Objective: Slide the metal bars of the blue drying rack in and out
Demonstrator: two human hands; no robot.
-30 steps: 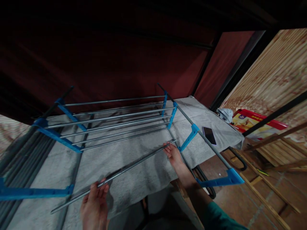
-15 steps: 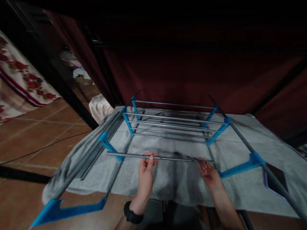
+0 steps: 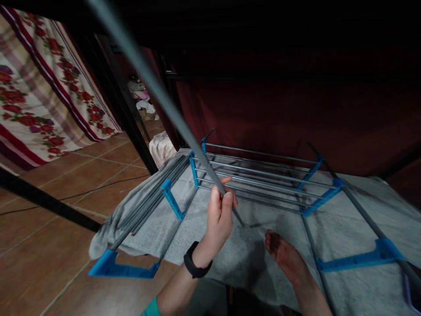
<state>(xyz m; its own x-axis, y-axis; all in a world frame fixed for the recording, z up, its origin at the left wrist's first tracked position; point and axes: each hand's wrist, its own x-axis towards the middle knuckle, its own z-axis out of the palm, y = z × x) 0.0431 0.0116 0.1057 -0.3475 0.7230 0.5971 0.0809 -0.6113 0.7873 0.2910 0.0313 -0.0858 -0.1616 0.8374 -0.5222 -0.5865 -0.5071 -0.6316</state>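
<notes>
The left hand is clenched around a grey metal rod that slants up past it. The right hand lies released on the grey cloth, holding nothing.

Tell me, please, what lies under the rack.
A grey cloth spreads under the rack. What the cloth itself rests on is covered and cannot be seen.

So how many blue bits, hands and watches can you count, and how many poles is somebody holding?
blue brackets: 7
hands, left hand and right hand: 2
black watch: 1
grey pole held in the left hand: 1
Total: 11
</notes>
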